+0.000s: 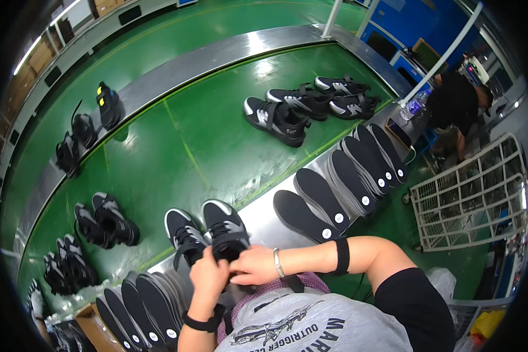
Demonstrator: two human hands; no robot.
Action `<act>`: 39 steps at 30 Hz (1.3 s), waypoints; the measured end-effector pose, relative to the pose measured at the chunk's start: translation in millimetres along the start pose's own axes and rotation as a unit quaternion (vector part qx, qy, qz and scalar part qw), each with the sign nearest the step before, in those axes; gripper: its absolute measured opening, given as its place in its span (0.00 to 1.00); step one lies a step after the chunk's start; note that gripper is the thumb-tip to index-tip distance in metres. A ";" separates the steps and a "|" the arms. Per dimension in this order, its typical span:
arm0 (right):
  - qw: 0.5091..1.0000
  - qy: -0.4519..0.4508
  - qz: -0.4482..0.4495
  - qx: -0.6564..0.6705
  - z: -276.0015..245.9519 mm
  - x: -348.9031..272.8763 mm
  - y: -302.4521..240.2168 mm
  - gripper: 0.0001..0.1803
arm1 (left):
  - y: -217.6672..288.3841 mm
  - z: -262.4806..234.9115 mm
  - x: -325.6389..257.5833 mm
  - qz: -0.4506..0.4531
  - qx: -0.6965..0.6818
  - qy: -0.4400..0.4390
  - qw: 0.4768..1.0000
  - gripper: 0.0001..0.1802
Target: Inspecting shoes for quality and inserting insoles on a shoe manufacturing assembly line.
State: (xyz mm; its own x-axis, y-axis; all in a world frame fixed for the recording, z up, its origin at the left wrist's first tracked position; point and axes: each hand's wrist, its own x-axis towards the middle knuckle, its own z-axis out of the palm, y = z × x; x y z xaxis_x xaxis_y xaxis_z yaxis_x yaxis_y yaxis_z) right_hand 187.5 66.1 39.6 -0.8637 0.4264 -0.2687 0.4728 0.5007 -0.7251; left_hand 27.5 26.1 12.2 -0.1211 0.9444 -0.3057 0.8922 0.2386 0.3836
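Note:
A pair of black sneakers with grey-white toes stands in front of me, a left shoe (182, 227) and a right shoe (222, 220), toes pointing away. Both my hands meet at the heel end of the right shoe. My left hand (209, 274) has its fingers closed at the shoe's collar. From the other side, my right hand (255, 265) grips the collar close to the left fingertips. The fingers and forearms hide most of the heel. Whether an insole lies inside the shoe, I cannot tell.
Black insoles with white round labels lie in rows on the metal ledge (263, 220) at right, and an insole stack (139, 302) at left. More sneakers (276, 120) stand on the green belt (176, 146). A wire cart (469, 196) and a person (454, 102) are at right.

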 end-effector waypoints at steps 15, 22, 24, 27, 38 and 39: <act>0.810 0.309 0.420 -0.268 -193.9 -27.2 246.0 0.25 | 25.1 -165.1 5.6 0.171 -0.284 0.360 0.872 0.17; 0.771 0.311 0.458 -0.315 -232.4 -31.2 278.4 0.13 | 38.7 -140.1 22.1 0.142 -0.235 0.243 0.930 0.17; 0.777 0.272 0.514 -0.240 -243.2 -34.4 287.8 0.18 | 40.3 -137.9 24.1 0.141 -0.232 0.224 0.936 0.17; 0.817 0.228 0.522 -0.092 -263.1 -36.6 301.7 0.23 | 42.7 -135.4 24.7 0.138 -0.232 0.199 0.942 0.17; 0.853 0.292 0.346 -0.259 -220.9 -6.3 176.8 0.16 | 52.4 -138.2 0.3 0.162 -0.243 0.158 0.943 0.18; 0.858 0.300 0.319 -0.269 -214.0 -4.2 153.3 0.16 | 52.3 -137.6 -3.3 0.168 -0.244 0.154 0.943 0.18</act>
State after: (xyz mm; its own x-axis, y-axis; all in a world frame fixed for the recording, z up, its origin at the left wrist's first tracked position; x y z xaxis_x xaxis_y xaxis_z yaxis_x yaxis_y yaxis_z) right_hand 300.9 302.3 65.2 -0.2291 0.9733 -0.0102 0.9677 0.2267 -0.1105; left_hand 14.7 66.6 153.3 -0.0560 0.9881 0.1435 0.6054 -0.0806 0.7918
